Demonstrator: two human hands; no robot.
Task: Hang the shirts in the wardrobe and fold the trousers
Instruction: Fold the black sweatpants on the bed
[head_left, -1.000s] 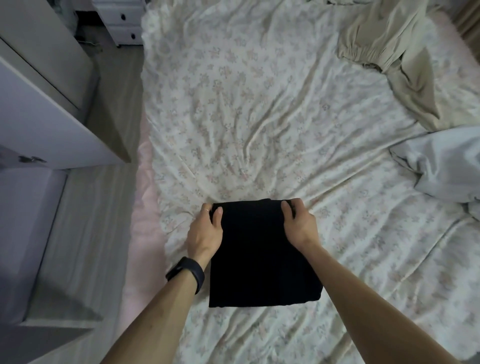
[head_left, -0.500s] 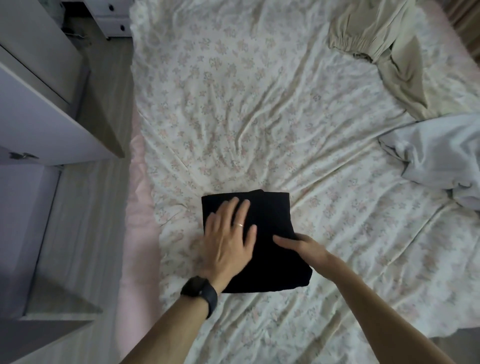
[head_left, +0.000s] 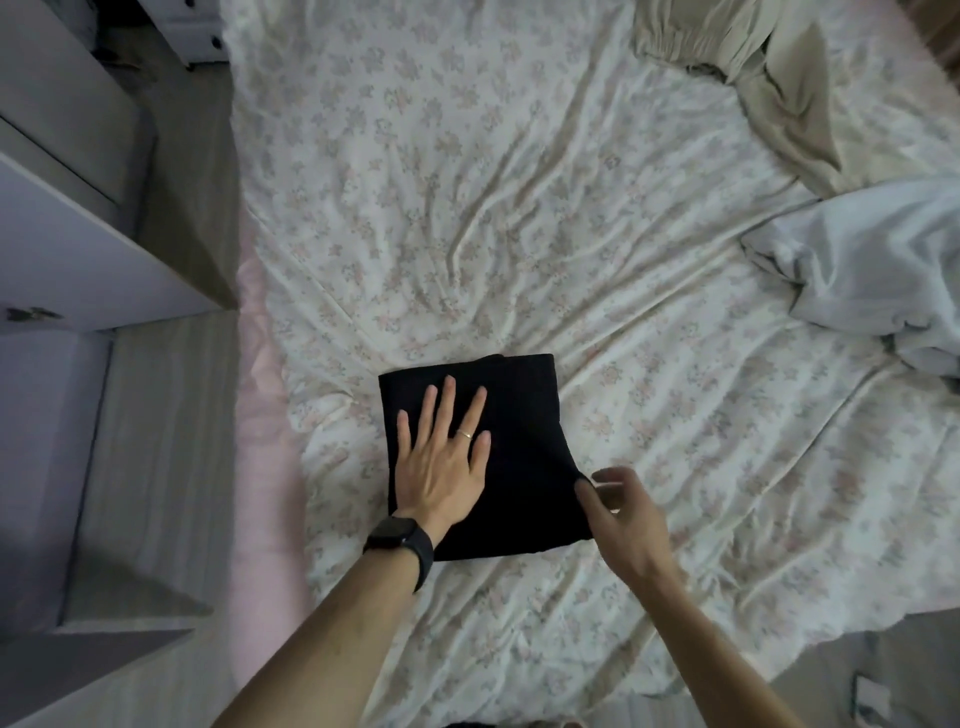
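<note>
- My left hand (head_left: 441, 462) lies flat on the folded black trousers (head_left: 524, 415), palm down, fingers straight and spread, gripping nothing and only pressing on the cloth
- There is a thin ring (head_left: 465, 434) on one finger of that hand and a dark watch (head_left: 400, 543) on the wrist, which sits over the near left corner of the fold
- My right hand (head_left: 623, 514) is at the right edge of the trousers, low down, with the thumb tip touching the cloth
- Its fingers are loosely curled above the sheet and apart from the thumb, so it holds nothing; it is a little blurred
- The trousers are a neat dark rectangle lying flat on the bed (head_left: 467, 208), toward its near left part and close to its left edge
- The bed has a creased, pale floral sheet, and a pink strip (head_left: 260, 389) runs down its left side
- A beige garment (head_left: 769, 67) with a gathered band lies crumpled at the bed's far right corner, well apart from the trousers
- A pale grey-blue garment (head_left: 872, 260) lies bunched at the bed's right edge, nearer to me than the beige one
- Off the bed's left side stands white furniture (head_left: 78, 249), with a strip of pale floor (head_left: 156, 415) between it and the bed
</note>
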